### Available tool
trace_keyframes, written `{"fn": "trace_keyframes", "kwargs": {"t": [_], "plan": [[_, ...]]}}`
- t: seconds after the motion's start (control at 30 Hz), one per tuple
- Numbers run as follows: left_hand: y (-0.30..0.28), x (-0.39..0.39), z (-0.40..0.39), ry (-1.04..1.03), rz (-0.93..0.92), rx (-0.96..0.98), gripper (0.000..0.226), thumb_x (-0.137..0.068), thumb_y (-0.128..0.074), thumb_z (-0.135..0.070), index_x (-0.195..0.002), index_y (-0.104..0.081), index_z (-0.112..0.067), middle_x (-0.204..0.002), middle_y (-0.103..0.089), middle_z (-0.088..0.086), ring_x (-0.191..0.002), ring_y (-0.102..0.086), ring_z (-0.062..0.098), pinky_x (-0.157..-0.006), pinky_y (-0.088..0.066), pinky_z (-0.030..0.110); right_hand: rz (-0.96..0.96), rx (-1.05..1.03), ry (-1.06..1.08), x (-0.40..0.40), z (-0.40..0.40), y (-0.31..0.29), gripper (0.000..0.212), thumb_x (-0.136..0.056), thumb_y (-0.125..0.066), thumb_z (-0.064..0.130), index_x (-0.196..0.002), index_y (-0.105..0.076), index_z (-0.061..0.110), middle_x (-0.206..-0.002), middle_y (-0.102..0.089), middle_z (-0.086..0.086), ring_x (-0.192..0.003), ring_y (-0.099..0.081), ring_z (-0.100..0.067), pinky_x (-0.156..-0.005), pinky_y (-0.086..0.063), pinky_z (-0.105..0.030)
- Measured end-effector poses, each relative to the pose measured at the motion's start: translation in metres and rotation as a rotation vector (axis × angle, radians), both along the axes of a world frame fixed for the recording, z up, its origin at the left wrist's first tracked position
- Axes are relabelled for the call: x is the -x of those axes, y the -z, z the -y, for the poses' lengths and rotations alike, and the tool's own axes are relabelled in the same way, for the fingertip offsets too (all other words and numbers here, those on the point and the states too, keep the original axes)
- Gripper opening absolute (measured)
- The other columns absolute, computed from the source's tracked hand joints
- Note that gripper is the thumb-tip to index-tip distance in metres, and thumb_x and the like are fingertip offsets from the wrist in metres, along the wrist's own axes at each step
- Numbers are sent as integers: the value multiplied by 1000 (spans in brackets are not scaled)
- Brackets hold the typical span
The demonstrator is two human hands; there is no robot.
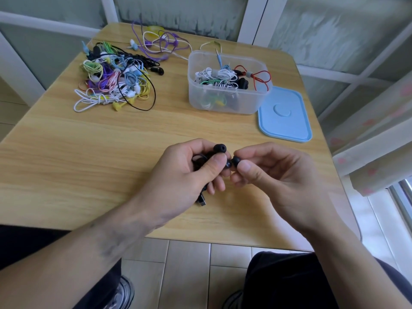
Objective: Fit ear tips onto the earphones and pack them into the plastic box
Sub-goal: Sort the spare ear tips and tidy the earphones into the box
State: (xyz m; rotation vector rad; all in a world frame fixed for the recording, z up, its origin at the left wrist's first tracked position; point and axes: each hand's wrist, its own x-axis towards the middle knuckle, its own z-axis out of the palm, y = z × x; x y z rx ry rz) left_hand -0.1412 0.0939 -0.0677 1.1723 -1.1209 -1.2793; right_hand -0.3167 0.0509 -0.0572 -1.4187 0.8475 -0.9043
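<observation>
Nearest the camera, the left hand [196, 168] is curled shut round a bundled black earphone set [201, 160], thumb pressed along the top; one bud already wearing its black tip [219, 148] pokes up above the thumb, and the plug end [202, 202] hangs out below the fingers. Just to its right, the right hand [267, 170] pinches a loose black ear tip [235, 161] between thumb and forefinger, its other fingers loosely bent. The tip sits touching or all but touching the bare bud [227, 164] held at the left thumb's end; their shared axis runs roughly left to right, so the push looks to be a short sideways one from the right hand. Farther back on the wooden table [66, 163], the heap of coloured earphones [113, 81] lies to the left, the clear plastic box [227, 85], part filled, to the right, and its blue lid [285, 114] beside it
</observation>
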Motion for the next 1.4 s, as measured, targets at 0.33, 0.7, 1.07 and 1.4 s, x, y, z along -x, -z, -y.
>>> {"fn": "trace_keyframes", "kwargs": {"t": [0.33,0.7,1.07,1.4], "plan": [[0,-7,0,48,155,22,4,-90,-64,-14,-87,-67,-16,-61,-66,6,-54,-56,16,-54,-48,30,-48,-103,-107,5,3,-4,16,-72,-76,17,-84,-76,7,-78,-75,-15,-67,-68,-24,-65,-57,-31],[-1,-7,1,157,162,71,4,-78,-70,-17,-78,-67,-15,-65,-65,11,-56,-60,16,-52,-48,25,5,-503,-201,7,3,-7,16,-50,-77,10,-66,-78,11,-61,-69,-14,-56,-71,-20,-51,-57,-26],[-4,-4,-3,155,208,26,17,-83,-68,4,-76,-66,-11,-58,-65,4,-52,-59,14,-48,-50,35,-96,-351,-285,15,6,2,34,-54,-93,32,-76,-77,12,-67,-69,-14,-59,-68,-23,-59,-57,-29],[-4,-4,1,93,276,-48,13,-84,-71,-5,-77,-65,-15,-60,-66,7,-53,-59,18,-50,-52,46,-193,-42,-100,10,-1,-1,12,-66,-81,17,-71,-75,9,-67,-72,-14,-59,-69,-26,-61,-58,-36]]}}
